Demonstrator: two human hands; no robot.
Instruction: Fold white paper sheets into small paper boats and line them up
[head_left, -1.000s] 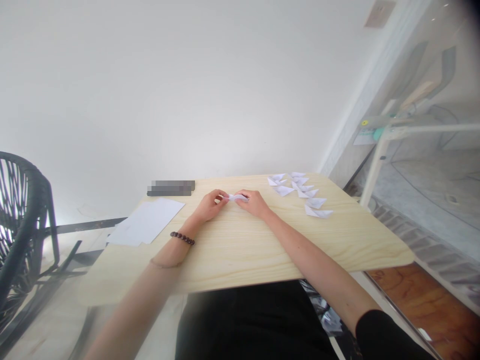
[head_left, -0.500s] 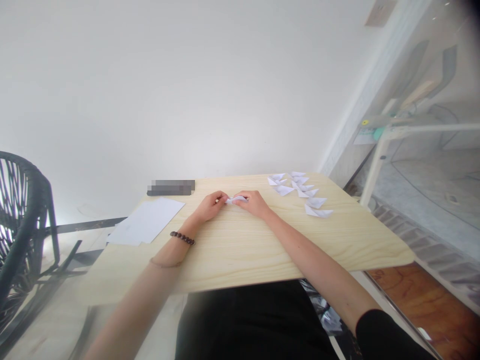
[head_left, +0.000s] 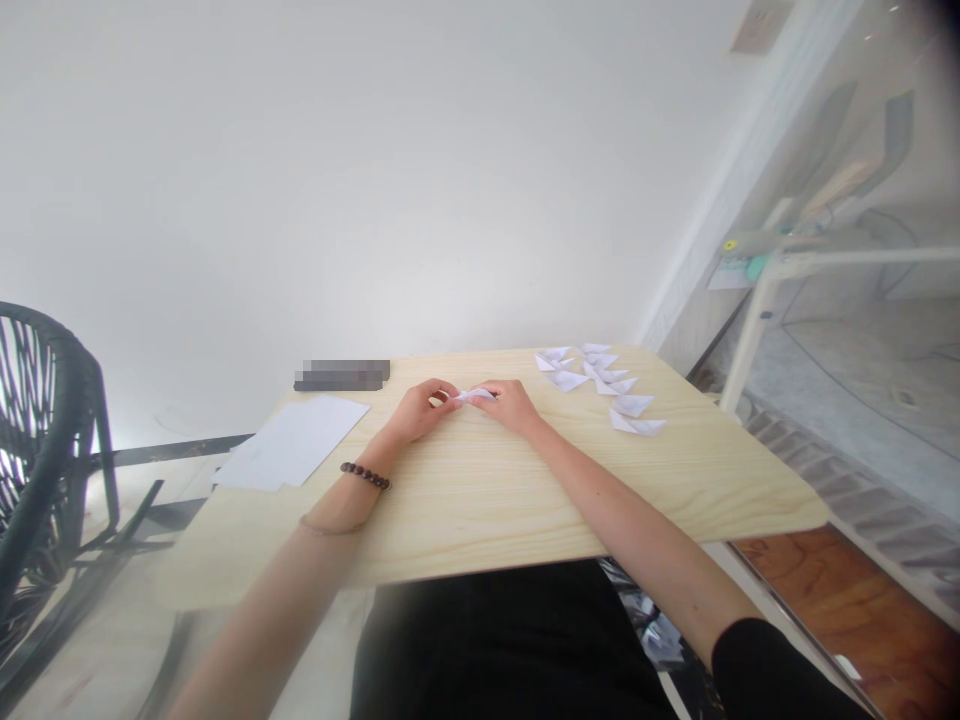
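The left hand (head_left: pixel 418 412) and right hand (head_left: pixel 513 407) pinch a folded paper (head_left: pixel 470 395) between them: small, white, narrow, partly finger-covered.

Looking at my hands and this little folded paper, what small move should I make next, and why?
Perhaps gently draw the ends of the small folded paper apart: your left hand and right hand pinch it from opposite sides, and it looks narrower than the pointed paper shapes on the right of the table. Its finer creases are too small to make out.

Matt paper for the folded piece (head_left: pixel 482 393) and the flat sheets (head_left: pixel 292 442), smooth wood-grained tabletop (head_left: pixel 487 500)
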